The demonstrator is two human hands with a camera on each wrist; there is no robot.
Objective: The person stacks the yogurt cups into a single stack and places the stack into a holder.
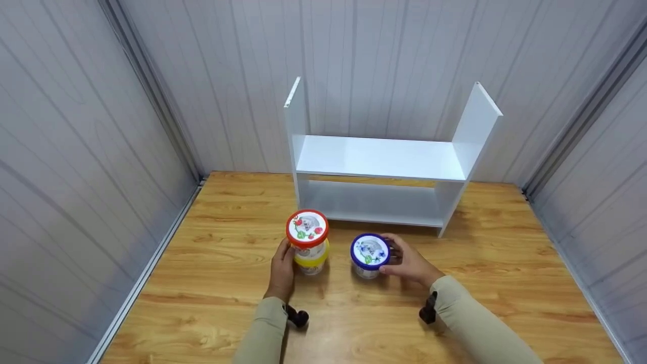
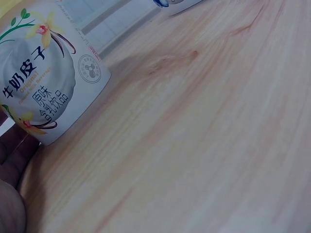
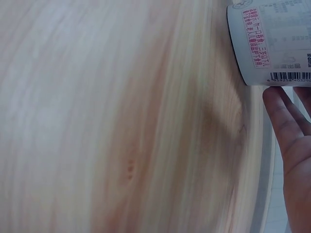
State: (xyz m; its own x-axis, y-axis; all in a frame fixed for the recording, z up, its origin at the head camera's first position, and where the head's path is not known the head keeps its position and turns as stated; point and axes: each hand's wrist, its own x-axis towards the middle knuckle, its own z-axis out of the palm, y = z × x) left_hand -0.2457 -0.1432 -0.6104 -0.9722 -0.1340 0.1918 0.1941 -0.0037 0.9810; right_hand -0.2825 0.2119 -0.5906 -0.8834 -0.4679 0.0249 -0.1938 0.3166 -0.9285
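Observation:
My left hand (image 1: 282, 273) holds the yellow-lidded milk drink cup (image 1: 311, 264) from its left side. On top of that cup sits a red-lidded cup (image 1: 307, 228) with berries printed on its lid. In the left wrist view, fingers (image 2: 17, 153) lie against the lower edge of the yellow-lidded cup (image 2: 53, 73), whose label shows vanilla flowers. To the right, my right hand (image 1: 410, 263) grips a blue-lidded cup (image 1: 370, 251), thumb in front and fingers behind. The right wrist view shows that cup's barcode side (image 3: 272, 43) above the fingers (image 3: 282, 114).
Behind the cups stands a white two-level shelf (image 1: 379, 156) with tall side panels, its lower board (image 1: 374, 202) close to the tabletop. The wooden table (image 1: 212, 283) is enclosed by pale panel walls (image 1: 242, 76) at the back and both sides.

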